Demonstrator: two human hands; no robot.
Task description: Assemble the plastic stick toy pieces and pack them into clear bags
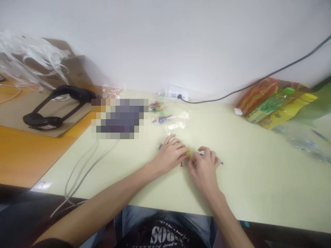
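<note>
Bits of dark blue (160, 146) showed just left of the left hand (172, 151), whose fingers curled over the surface (165, 194). Next came a red piece (181, 164), then a yellow piece (189, 151) between both hands, then the right hand (205, 167), with a blue piece (222, 163) jutting past it. Whether either grip pinched the yellow piece, I couldn't tell. Such crowded fingers might have knocked the red piece away. Counted: two hands, one red, one yellow; blue, too covered to count.

Head-worn view, facing forward and down, hands (170, 154) and table (258, 172) near, wall (155, 44) beyond
</note>
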